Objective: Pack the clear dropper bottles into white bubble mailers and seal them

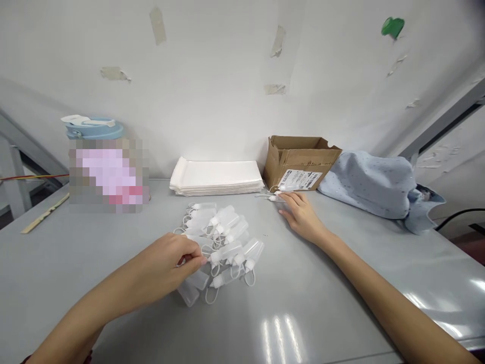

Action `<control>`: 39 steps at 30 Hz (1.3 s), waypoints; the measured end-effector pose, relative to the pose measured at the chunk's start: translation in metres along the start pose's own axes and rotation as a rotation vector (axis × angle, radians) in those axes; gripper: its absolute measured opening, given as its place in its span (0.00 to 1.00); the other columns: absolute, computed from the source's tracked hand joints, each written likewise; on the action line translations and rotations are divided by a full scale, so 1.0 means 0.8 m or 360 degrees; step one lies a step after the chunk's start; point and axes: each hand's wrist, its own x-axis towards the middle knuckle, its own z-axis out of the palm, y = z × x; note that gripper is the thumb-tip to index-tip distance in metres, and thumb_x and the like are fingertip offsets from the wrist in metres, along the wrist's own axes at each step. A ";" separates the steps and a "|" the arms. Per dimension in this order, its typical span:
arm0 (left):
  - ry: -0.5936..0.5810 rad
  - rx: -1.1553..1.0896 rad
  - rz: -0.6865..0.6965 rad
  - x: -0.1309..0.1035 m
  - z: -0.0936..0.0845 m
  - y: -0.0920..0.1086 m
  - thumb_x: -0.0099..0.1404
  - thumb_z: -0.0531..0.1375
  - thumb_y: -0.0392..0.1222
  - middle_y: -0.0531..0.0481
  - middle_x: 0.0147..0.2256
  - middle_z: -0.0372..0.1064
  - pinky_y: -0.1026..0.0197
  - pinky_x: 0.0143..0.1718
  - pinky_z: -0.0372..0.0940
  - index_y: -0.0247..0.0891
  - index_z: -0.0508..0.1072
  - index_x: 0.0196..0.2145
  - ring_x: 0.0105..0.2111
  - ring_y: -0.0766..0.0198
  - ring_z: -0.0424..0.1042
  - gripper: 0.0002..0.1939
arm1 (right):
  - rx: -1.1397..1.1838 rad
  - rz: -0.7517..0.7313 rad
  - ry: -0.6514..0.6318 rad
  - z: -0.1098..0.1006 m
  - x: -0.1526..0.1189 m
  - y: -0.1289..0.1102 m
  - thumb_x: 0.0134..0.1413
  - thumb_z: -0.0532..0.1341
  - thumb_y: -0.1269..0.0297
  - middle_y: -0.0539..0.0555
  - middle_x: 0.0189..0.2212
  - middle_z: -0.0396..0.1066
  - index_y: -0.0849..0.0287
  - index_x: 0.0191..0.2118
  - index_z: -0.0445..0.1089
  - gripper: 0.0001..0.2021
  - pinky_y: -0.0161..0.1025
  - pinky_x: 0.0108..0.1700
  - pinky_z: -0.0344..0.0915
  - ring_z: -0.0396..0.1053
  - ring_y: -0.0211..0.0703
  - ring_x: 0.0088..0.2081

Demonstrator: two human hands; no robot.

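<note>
Translucent white squeeze bottles (223,242) with white caps lay on the pale grey desk (322,303), white stack of bags (215,177) behind them, brown cardboard box (299,159), pale blue speckled cloth (371,184), light blue jug (94,129), green tag (392,26) on the white wall (220,91).

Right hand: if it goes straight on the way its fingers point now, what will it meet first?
Probably the small bottle lying at the fingertips of the right hand, then the cardboard box just behind it; depth is unclear.
</note>
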 end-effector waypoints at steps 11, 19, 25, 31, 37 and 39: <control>0.0207 0.0175 -0.0347 0.008 -0.001 0.010 0.66 0.48 0.54 0.57 0.17 0.41 0.64 0.19 0.43 0.39 0.45 0.18 0.19 0.68 0.44 0.24 | 0.0207 0.0032 0.0081 -0.014 -0.006 -0.018 0.60 0.50 0.67 0.61 0.40 0.68 0.59 0.47 0.67 0.13 0.51 0.45 0.66 0.67 0.54 0.43; 0.0336 -0.0118 -0.0064 0.007 0.019 0.032 0.67 0.51 0.48 0.54 0.27 0.68 0.67 0.23 0.60 0.41 0.70 0.45 0.25 0.66 0.64 0.14 | 0.0666 -0.0074 0.0070 -0.056 -0.024 -0.097 0.64 0.50 0.67 0.58 0.41 0.66 0.56 0.49 0.66 0.12 0.43 0.41 0.68 0.68 0.45 0.40; 0.0344 -0.0103 0.0148 0.005 0.029 0.031 0.69 0.49 0.44 0.52 0.34 0.69 0.66 0.28 0.63 0.41 0.65 0.52 0.29 0.66 0.66 0.15 | 0.0982 -0.0085 -0.0032 -0.064 -0.032 -0.115 0.64 0.51 0.66 0.57 0.41 0.67 0.53 0.50 0.67 0.13 0.43 0.41 0.68 0.67 0.44 0.40; 0.0519 0.0071 0.0568 0.009 0.034 0.030 0.69 0.50 0.34 0.50 0.33 0.69 0.61 0.35 0.63 0.38 0.68 0.43 0.33 0.63 0.67 0.09 | 0.1103 -0.0065 -0.0088 -0.066 -0.035 -0.119 0.64 0.51 0.66 0.57 0.41 0.67 0.53 0.51 0.68 0.13 0.43 0.41 0.68 0.67 0.44 0.39; 0.0527 0.0070 0.0631 0.008 0.041 0.033 0.68 0.51 0.31 0.51 0.31 0.67 0.60 0.34 0.60 0.37 0.67 0.37 0.31 0.63 0.64 0.07 | 0.1200 -0.0045 -0.0126 -0.069 -0.038 -0.127 0.64 0.52 0.67 0.56 0.41 0.67 0.53 0.49 0.69 0.13 0.43 0.43 0.67 0.67 0.43 0.41; 0.0525 0.0030 0.0609 0.007 0.042 0.035 0.68 0.51 0.30 0.51 0.30 0.67 0.61 0.34 0.59 0.38 0.67 0.38 0.31 0.64 0.63 0.07 | 0.1225 -0.0045 -0.0148 -0.070 -0.038 -0.129 0.64 0.52 0.67 0.56 0.41 0.67 0.53 0.50 0.69 0.13 0.43 0.43 0.67 0.67 0.43 0.41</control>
